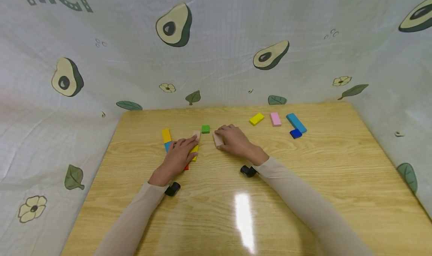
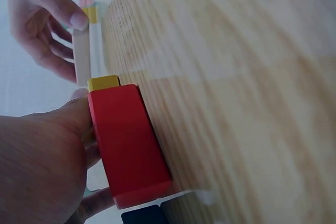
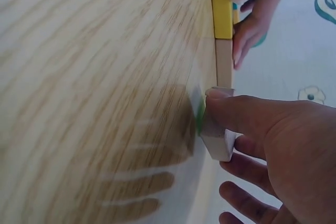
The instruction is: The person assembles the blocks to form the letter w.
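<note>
My right hand [image 1: 234, 139] pinches a beige block [image 1: 218, 139] between thumb and fingers, just right of a small green cube [image 1: 205, 129]. In the right wrist view this beige block [image 3: 216, 142] is tilted. Over a group of blocks at left, my left hand [image 1: 177, 156] lies with fingers extended, touching a yellow block [image 1: 194, 156] and another beige block [image 1: 197, 134] at its far end. A red block [image 2: 128, 140] sits by the left palm, mostly covered in the head view. An orange-yellow block [image 1: 166, 136] and a blue block [image 1: 168, 146], partly hidden, lie left of that hand.
Toward the back right of the wooden table [image 1: 216, 211] lie a yellow block [image 1: 257, 119], a pink block [image 1: 275, 119], a long light blue block [image 1: 296, 123] and a dark blue block [image 1: 296, 133]. Printed cloth [image 1: 222, 60] hangs behind and at the sides.
</note>
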{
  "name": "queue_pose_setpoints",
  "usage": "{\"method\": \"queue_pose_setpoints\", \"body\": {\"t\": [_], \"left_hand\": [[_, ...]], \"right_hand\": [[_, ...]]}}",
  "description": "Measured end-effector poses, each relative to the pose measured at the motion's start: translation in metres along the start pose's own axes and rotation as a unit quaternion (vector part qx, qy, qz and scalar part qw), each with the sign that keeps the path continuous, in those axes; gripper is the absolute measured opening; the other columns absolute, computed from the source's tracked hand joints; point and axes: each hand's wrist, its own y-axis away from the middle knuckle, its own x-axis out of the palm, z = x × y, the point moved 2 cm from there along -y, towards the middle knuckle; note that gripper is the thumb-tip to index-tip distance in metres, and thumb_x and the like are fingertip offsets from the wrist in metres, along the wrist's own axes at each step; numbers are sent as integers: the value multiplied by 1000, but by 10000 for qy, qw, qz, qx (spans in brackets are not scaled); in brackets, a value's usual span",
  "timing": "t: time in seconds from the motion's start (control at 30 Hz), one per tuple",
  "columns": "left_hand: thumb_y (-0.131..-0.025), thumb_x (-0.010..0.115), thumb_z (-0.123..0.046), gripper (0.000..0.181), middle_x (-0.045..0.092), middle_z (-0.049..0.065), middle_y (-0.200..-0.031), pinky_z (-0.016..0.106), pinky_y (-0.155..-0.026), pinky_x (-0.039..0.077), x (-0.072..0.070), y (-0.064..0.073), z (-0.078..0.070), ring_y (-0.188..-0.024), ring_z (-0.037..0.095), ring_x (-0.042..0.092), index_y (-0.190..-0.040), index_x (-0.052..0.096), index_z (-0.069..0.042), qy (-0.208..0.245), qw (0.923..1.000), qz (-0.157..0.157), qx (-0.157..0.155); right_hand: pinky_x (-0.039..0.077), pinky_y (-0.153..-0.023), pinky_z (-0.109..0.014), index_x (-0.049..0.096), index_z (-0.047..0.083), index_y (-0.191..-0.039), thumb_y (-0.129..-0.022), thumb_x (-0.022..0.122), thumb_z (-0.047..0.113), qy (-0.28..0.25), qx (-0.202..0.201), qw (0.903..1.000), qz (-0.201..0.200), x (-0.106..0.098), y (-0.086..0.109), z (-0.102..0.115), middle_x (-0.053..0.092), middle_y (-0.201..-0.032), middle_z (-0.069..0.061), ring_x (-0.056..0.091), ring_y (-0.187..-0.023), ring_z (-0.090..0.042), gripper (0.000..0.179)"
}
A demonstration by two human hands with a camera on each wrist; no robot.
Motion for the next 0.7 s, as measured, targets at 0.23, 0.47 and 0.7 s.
{"method": "queue_pose_setpoints", "body": {"t": [0.23, 0.47, 0.7], "left_hand": [[-112, 56, -30, 54, 36, 10, -171, 63, -114, 31, 2, -1, 0, -146, 39, 42, -161, 46, -9, -22, 10000, 45, 0], [-111, 57, -29, 55, 37, 10, -170, 63, -114, 32, 2, -1, 0, -146, 40, 43, -161, 46, -8, -18, 10000, 31, 8], [-111, 58, -29, 56, 37, 10, -170, 63, -114, 32, 1, 0, 0, -146, 40, 43, -161, 46, -8, -58, 10000, -7, 12]], "right_hand": [[49, -107, -52, 65, 1, -143, -97, 81, 26, 74, 121, 9999, 64, 3, -5, 4, 63, -144, -16, 58, -128, -36, 55], [49, -106, -52, 65, 1, -142, -97, 81, 25, 111, 152, 9998, 115, 7, -9, 5, 63, -143, -16, 58, -128, -37, 54], [49, -105, -52, 65, 1, -142, -96, 81, 24, 51, 154, 9998, 95, 8, -12, 6, 64, -143, -16, 59, -126, -37, 53]]}}
